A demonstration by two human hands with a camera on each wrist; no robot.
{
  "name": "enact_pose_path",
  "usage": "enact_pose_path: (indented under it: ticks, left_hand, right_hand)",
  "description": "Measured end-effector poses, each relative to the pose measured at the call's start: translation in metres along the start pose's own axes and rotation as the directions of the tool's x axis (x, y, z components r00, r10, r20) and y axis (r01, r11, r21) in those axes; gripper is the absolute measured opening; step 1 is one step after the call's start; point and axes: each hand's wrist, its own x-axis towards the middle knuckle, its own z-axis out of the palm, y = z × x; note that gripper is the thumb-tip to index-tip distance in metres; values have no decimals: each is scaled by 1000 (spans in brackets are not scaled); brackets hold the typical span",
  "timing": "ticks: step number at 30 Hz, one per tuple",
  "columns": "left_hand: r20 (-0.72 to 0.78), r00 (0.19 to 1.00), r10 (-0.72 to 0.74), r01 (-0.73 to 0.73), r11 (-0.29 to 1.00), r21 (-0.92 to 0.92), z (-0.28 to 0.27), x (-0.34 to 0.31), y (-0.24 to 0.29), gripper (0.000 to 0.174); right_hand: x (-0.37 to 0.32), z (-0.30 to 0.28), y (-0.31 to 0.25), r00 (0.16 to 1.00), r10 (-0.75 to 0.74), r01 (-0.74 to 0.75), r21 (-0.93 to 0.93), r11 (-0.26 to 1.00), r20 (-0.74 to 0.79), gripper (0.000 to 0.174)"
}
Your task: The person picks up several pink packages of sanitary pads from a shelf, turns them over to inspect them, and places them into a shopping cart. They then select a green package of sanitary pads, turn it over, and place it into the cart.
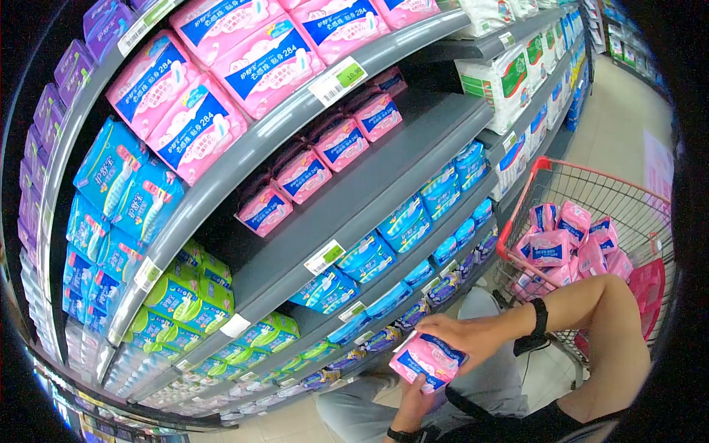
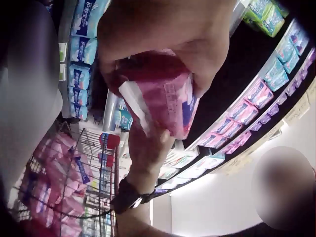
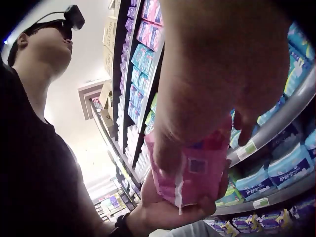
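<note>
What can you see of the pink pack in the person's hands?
The pink pack is boxy, its wrapper plastic-looking, with blue panels, and a pale square patch on another face. No tear shows. It is tilted, in front of the shelves, gripped by the left hand from below and the right hand from above.

Large pink packs (image 1: 269,70) along the upper shelf's front edge (image 1: 413,46) read "284"; smaller pink packs (image 1: 302,176) below, "240"; blue packs (image 1: 111,166) toward its left end, "护舒宝".

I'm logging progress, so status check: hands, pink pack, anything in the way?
Left hand and right hand both gripping pink pack. Nothing visibly blocking it. Wire cart alongside, loaded.
</note>
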Motion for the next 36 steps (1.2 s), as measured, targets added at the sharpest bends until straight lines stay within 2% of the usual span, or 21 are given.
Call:
enact_pose_path:
  ticks: [1, 2, 4, 6, 8, 9, 12, 13, 18, 19, 21, 22, 23, 24, 25, 26, 27, 29, 32, 33, 36]
  left_hand:
    - [-50, 998, 48, -50, 998, -35, 11, -2, 5, 72]
    - [-74, 987, 143, -132, 982, 133, 8, -2, 3, 75]
    - [-66, 941, 332, -267, 848, 458, 3, 0, 3, 80]
    - [23, 889, 457, -389, 727, 566, 11, -1, 2, 87]
    - [129, 819, 559, -496, 577, 649, 23, -2, 4, 95]
    - [297, 739, 605, -574, 335, 747, 20, -1, 10, 98]
    - [528, 676, 515, -558, -111, 822, 27, 6, 16, 103]
    - [555, 656, 511, -584, -120, 802, 32, 8, 18, 108]
    - [530, 669, 522, -668, 108, 737, 44, 12, 26, 100]
    - [510, 673, 536, -670, 151, 727, 45, 11, 27, 100]
    - [290, 726, 624, -527, 234, 817, 24, 13, 20, 103]
    - [191, 747, 637, -458, 285, 842, 19, 18, 17, 104]
    - [-52, 791, 609, -443, 630, 638, 44, 19, 23, 101]
    - [-283, 845, 453, -360, 874, 326, 69, 18, 33, 97]
    - [-175, 953, 246, -236, 969, 80, 47, 13, 32, 99]
    - [-57, 998, 23, -30, 992, -125, 25, 9, 31, 100]
    - [-9, 992, -126, 121, 972, -200, 14, 5, 29, 100]
    - [-92, 967, -239, 224, 963, -150, 3, 0, 16, 100]
    - [-229, 957, -178, 196, 979, 58, 2, -3, 1, 100]
    - [-243, 963, -117, 158, 975, 156, 7, -1, 0, 101]
    - [-140, 973, 181, -79, 841, 536, 22, 7, -2, 101]
  right_hand:
    - [2, -5, -3, 1000, 31, -31, -5, 1000, 5, 127]
    - [2, -8, -5, 998, 62, -62, -9, 998, 10, 128]
    - [-4, -7, -1, 980, 168, -186, 204, 961, 102, 127]
    - [-8, -7, 0, 933, 259, -347, 435, 831, 250, 122]
    - [-15, 4, 13, 892, 280, -450, 633, 630, 356, 117]
    - [-17, 11, 20, 878, 269, -479, 716, 507, 397, 114]
    - [-22, 20, 31, 882, 254, -467, 667, 580, 397, 104]
    - [-21, 18, 30, 887, 249, -457, 656, 601, 390, 101]
    - [-10, -4, 16, 946, 228, -322, 596, 736, 230, 90]
    - [-7, -6, 16, 969, 164, -236, 508, 829, 183, 94]
    - [-6, -5, 14, 995, 55, -79, 291, 953, 87, 101]
    - [-7, 3, 12, 1000, 14, -21, 265, 964, 26, 101]
    - [-8, 9, 13, 999, -14, 20, 212, 977, -32, 102]
    - [-12, 13, 13, 996, -32, 45, 157, 987, -87, 102]
    - [-13, 16, 12, 994, -52, 65, 135, 989, -96, 103]
    - [-14, 17, 11, 992, -76, 86, 113, 990, -97, 103]
    - [-15, 16, 10, 993, -84, 90, 77, 993, -80, 104]
    - [-14, 18, 11, 990, -134, 135, 15, 991, -31, 104]
    - [-18, 23, 16, 982, -191, 191, -18, 982, -13, 103]
    - [-18, 23, 18, 990, -137, 138, 20, 990, -32, 106]
    - [-20, 33, 31, 995, -3, 16, 126, 992, -104, 114]
